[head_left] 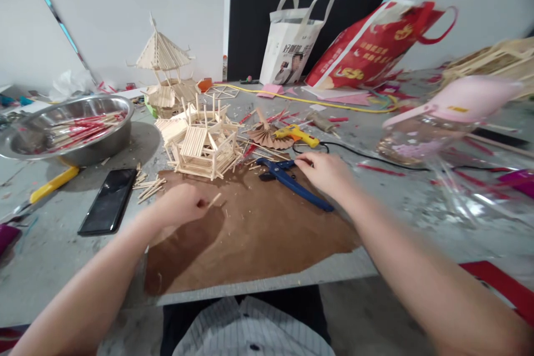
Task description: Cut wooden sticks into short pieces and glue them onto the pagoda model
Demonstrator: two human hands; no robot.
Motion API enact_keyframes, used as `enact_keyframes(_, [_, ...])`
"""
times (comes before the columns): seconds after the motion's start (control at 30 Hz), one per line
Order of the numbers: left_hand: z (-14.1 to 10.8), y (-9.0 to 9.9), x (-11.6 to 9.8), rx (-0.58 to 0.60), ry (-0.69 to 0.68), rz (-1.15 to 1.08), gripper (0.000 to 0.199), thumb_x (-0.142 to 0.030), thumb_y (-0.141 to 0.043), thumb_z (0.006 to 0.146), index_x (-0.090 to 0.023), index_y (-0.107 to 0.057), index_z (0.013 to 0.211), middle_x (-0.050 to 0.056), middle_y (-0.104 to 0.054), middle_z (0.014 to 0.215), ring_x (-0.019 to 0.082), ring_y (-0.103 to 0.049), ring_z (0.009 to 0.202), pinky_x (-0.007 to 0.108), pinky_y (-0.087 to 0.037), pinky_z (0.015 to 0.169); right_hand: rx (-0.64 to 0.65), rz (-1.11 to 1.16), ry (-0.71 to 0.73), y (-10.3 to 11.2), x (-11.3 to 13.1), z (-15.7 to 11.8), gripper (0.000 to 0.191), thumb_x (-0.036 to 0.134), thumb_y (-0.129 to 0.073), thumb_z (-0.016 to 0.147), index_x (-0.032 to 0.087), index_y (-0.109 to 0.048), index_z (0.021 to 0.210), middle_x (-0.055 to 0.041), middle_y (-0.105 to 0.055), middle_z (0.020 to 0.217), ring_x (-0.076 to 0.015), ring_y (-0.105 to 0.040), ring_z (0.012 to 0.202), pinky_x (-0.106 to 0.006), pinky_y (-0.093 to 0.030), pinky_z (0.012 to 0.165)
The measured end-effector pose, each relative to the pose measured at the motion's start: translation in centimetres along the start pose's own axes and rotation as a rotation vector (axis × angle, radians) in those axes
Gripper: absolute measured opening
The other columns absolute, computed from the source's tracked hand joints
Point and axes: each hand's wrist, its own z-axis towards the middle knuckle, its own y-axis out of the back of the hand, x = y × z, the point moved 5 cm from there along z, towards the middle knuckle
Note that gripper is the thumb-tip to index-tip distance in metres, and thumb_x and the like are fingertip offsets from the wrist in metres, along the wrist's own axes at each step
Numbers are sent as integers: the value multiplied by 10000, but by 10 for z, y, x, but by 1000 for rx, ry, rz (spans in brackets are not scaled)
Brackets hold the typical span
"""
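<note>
My left hand point(186, 203) is closed, pinching a short wooden stick point(214, 200) above the brown sheet point(258, 233). Over to the right, my right hand point(323, 169) has its fingers closed at the upper handle of a blue hand cutter point(292, 182), which lies on the sheet with its handles spread. Just beyond both hands stands a small pavilion model point(204, 150) built of thin sticks, with posts and railings. Loose cut sticks point(150, 186) lie left of the sheet.
A phone point(109, 200) and a steel bowl of red-tipped sticks point(100, 133) are at left. A yellow glue gun point(297, 134) with a black cord, a folded paper fan point(267, 136) and a pink-lidded bottle point(425, 128) lie right. Behind stand a roofed stick model point(162, 53) and bags point(292, 44).
</note>
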Motion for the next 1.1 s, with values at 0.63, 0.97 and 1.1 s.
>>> enact_keyframes(0.63, [8, -35, -34, -179, -187, -294, 218, -267, -431, 762, -171, -626, 751, 25, -642, 702, 114, -556, 622, 199, -360, 569, 669, 695, 500, -14, 131, -41, 268, 319, -437, 791, 162, -603, 931, -9, -618, 740, -89, -520, 601, -206, -373, 594])
enact_keyframes(0.97, [6, -34, -35, -208, -232, -294, 312, -368, -375, 830, -177, -622, 824, 36, -651, 763, 119, -584, 687, 203, -407, 620, 571, 690, 261, 10, 77, -8, 235, 367, -453, 765, 177, -572, 834, 9, -560, 646, -64, -427, 454, -198, -330, 445])
enact_keyframes(1.1, [8, -37, -36, -206, -241, -253, 278, -342, -393, 824, -178, -618, 819, 30, -654, 760, 117, -587, 669, 201, -410, 591, 317, 606, 162, 21, 47, 33, 221, 352, -449, 760, 186, -573, 838, 0, -582, 664, -80, -463, 480, -214, -364, 483])
